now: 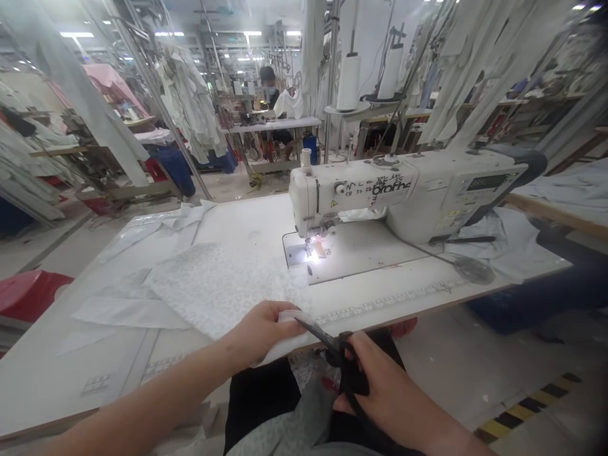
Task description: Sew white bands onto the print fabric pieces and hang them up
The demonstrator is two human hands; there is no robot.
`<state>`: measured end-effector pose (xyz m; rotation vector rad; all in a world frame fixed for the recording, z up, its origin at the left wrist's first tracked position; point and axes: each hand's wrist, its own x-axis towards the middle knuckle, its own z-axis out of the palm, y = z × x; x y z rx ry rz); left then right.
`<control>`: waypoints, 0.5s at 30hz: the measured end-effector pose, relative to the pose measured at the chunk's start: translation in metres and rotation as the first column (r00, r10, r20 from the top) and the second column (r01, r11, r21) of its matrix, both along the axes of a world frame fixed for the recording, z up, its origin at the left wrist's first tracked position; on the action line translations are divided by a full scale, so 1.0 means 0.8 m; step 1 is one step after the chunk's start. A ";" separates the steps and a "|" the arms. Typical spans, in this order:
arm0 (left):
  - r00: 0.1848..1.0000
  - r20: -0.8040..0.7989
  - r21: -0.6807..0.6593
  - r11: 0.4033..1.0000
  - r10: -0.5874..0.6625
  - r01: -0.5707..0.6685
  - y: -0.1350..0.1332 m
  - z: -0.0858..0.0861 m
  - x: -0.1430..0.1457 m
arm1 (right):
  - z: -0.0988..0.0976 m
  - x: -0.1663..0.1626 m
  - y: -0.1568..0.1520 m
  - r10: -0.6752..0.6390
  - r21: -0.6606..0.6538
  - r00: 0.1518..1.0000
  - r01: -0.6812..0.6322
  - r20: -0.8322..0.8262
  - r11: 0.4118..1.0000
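Note:
My left hand (263, 326) pinches the edge of a pale patterned fabric piece (213, 285) at the table's front edge. Its fingers are closed on a folded white strip there. With my right hand (380, 373) I grip black-handled scissors (339, 348), fingers in the handles. Their dark tip reaches the fabric edge beside my left thumb; whether the blades are parted I cannot tell. Beyond both hands stands a white sewing machine (351, 190), its lamp lighting the needle area. The patterned fabric spreads left from my left hand, over the tabletop.
The white sewing table (266, 221) carries a printed ruler (380, 307) along its front edge. More white cloth pieces (133, 310) lie at left, and others (503, 240) right of the machine. Thread cones (349, 82) stand behind. A red stool (33, 294) is at left. A person (270, 88) sits farther back.

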<state>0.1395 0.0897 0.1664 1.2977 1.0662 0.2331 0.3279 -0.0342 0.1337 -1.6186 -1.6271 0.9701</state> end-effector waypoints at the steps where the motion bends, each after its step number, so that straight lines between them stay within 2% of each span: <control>1: 1.000 0.002 -0.001 1.000 -0.007 0.007 -0.001 -0.002 0.002 | -0.005 -0.001 -0.002 -0.021 -0.001 0.999 0.021 0.029 1.000; 4: 0.997 0.015 -0.021 0.997 -0.072 0.073 -0.005 -0.010 0.009 | -0.032 -0.001 -0.012 -0.032 -0.073 0.997 0.037 0.070 0.997; 6: 0.992 0.012 -0.057 0.990 -0.128 0.129 -0.005 -0.017 0.015 | -0.051 0.000 -0.020 -0.036 -0.143 0.999 0.037 0.010 0.989; 8: 0.987 0.014 -0.109 0.981 -0.158 0.159 -0.004 -0.022 0.021 | -0.063 0.005 -0.023 -0.105 -0.146 0.993 0.095 -0.059 0.985; 11: 0.984 0.105 -0.207 0.965 -0.145 0.164 0.003 -0.027 0.027 | -0.062 0.015 -0.017 -0.204 -0.066 0.972 0.197 -0.120 0.978; 13: 0.976 0.180 -0.251 0.953 -0.125 0.168 0.008 -0.027 0.026 | -0.052 0.020 -0.006 -0.190 -0.002 0.968 0.192 -0.165 0.981; 15: 0.971 0.200 -0.239 0.955 -0.127 0.174 0.012 -0.027 0.024 | -0.040 0.021 0.006 -0.168 0.068 0.968 0.184 -0.186 0.981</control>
